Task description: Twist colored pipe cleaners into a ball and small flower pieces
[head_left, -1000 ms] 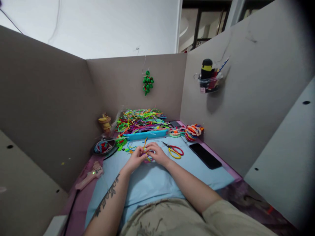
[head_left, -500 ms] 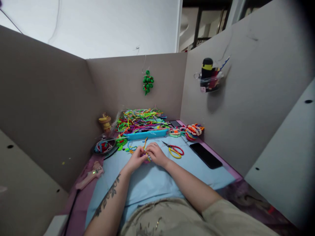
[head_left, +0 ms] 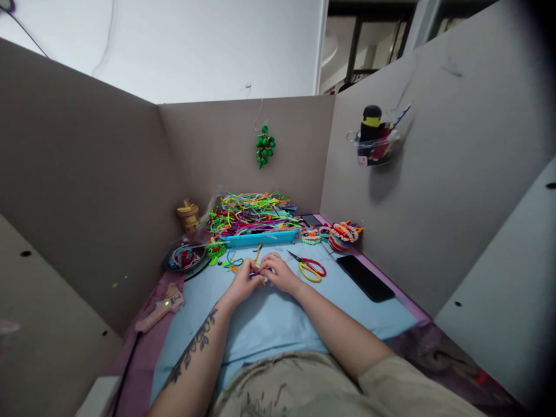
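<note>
Over the blue cloth point(head_left: 299, 313), my left hand point(head_left: 242, 284) and my right hand point(head_left: 281, 274) meet with fingers pinched together. Between them is a small piece of colourful pipe cleaner point(head_left: 264, 281), showing bits of purple and yellow; fingers hide most of it. Just beyond the fingertips lie loose blue and orange pipe cleaners point(head_left: 235, 262). Scissors point(head_left: 310, 270) with one red and one yellow handle lie to the right of my right hand, blades partly apart.
A blue tray point(head_left: 260, 238) heaped with pipe cleaners point(head_left: 252, 211) stands at the back. A black phone point(head_left: 365, 278) lies right. On the left are a pink glue gun point(head_left: 161, 310) and a dark bowl point(head_left: 203, 263). Grey partitions point(head_left: 295, 150) surround the table.
The whole view has shifted slightly. My fingers have moved a little around the pipe cleaner piece, with the right fingertips now closer to the left ones. Both hands stay together in the same place.
</note>
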`<state>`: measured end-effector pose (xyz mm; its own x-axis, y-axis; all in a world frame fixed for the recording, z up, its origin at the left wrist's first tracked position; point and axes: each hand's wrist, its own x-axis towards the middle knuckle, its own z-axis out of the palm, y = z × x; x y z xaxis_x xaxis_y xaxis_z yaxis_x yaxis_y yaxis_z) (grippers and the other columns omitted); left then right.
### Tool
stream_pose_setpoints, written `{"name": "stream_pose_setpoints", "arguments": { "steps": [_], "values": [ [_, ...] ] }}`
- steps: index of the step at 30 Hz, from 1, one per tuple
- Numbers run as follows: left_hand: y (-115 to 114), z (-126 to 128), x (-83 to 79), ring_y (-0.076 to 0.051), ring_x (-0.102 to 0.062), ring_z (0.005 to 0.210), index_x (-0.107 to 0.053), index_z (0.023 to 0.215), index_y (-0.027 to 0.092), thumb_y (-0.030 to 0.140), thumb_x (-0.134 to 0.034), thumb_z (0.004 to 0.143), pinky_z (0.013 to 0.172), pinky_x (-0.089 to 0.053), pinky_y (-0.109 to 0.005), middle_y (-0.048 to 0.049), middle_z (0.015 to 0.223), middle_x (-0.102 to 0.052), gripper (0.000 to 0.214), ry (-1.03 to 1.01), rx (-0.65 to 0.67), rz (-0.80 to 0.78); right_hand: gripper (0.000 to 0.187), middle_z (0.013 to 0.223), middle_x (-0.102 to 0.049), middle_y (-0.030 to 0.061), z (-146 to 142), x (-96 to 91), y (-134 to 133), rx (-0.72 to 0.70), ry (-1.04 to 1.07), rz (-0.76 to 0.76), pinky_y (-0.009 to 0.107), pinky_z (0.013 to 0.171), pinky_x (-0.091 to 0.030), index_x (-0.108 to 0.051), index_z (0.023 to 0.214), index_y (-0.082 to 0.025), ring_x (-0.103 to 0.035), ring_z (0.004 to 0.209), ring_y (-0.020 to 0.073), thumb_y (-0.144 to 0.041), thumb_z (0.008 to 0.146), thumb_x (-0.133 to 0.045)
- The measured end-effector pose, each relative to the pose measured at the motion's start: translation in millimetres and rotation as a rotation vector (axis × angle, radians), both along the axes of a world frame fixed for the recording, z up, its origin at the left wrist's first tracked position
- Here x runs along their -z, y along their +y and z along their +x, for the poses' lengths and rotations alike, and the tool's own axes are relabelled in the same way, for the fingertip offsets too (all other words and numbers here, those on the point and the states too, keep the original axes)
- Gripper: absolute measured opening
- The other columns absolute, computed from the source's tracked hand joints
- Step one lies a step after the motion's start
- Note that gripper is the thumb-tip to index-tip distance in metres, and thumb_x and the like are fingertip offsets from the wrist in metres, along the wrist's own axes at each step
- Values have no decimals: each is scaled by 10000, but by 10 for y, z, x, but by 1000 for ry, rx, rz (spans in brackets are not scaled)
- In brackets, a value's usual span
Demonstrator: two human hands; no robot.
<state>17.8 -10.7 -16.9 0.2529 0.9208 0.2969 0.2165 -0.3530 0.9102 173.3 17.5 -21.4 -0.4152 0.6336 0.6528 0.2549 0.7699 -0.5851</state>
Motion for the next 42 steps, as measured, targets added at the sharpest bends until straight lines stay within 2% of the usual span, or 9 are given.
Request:
{"name": "stream_pose_setpoints", "arguments": {
  "steps": [10, 14, 17, 22, 25, 28, 32, 35, 42],
  "values": [
    [14, 45, -7, -170, -489, 702, -411, 755, 196, 126, -516, 705, 640, -356, -290, -15, 734, -520, 136, 389, -233, 333, 107, 869, -521, 31, -103, 117, 35, 132, 99, -139, 313, 838, -351, -588, 699, -185, -459, 903, 160, -188, 782, -520],
    [12, 80, -11, -192, -495, 757, -434, 731, 187, 96, -511, 695, 701, -356, -322, -32, 733, -526, 125, 481, -268, 369, 131, 872, -515, 32, -119, 196, 80, 190, 102, -201, 327, 862, -344, -606, 682, -187, -458, 916, 165, -234, 775, -526],
    [17, 81, 2, -163, -501, 724, -422, 749, 187, 138, -539, 694, 669, -374, -290, -14, 740, -526, 138, 321, -238, 284, 146, 867, -538, 40, -96, 170, 88, 147, 160, -262, 325, 863, -357, -629, 687, -183, -491, 908, 168, -275, 763, -545],
    [46, 38, 33, -99, -504, 593, -391, 799, 196, 212, -626, 653, 577, -393, -217, 47, 673, -509, 277, -61, -145, 21, 258, 944, -603, 55, -13, 75, 107, -12, 277, -391, 313, 843, -381, -651, 908, -193, -534, 937, 173, -365, 794, -496],
    [54, 8, 25, -90, -524, 557, -392, 826, 200, 264, -674, 633, 548, -396, -201, 58, 647, -530, 348, -239, -51, -133, 242, 801, -615, 32, 6, 72, 112, -18, 231, -433, 270, 731, -402, -654, 799, -165, -549, 792, 151, -374, 752, -541],
    [60, -26, -22, -104, -560, 570, -441, 865, 189, 329, -699, 623, 543, -409, -204, 26, 665, -588, 380, -409, 2, -294, 230, 594, -534, -24, -16, 98, 105, -30, 219, -508, 210, 564, -363, -585, 626, -149, -481, 582, 96, -362, 709, -574],
    [107, -88, -83, -152, -608, 669, -517, 961, 162, 478, -564, 730, 595, -465, -264, -65, 798, -645, 394, -698, 4, -477, 262, 440, -397, -76, -60, 118, 110, -68, 404, -768, 181, 406, -244, -492, 592, -163, -332, 389, 50, -392, 701, -559],
    [161, -141, -67, -154, -614, 703, -571, 946, 141, 447, -531, 768, 613, -476, -258, -87, 837, -649, 356, -737, 17, -514, 252, 434, -422, -77, -70, 108, 129, -75, 579, -941, 174, 363, -210, -497, 647, -168, -338, 348, 47, -403, 670, -587],
    [183, -190, -22, -107, -599, 633, -622, 822, 128, 268, -644, 710, 561, -455, -184, -54, 773, -651, 180, -673, -41, -561, 212, 521, -555, -23, -40, 64, 123, -121, 743, -1085, 174, 404, -340, -556, 703, -149, -514, 432, 83, -319, 628, -658]
  ]
}}
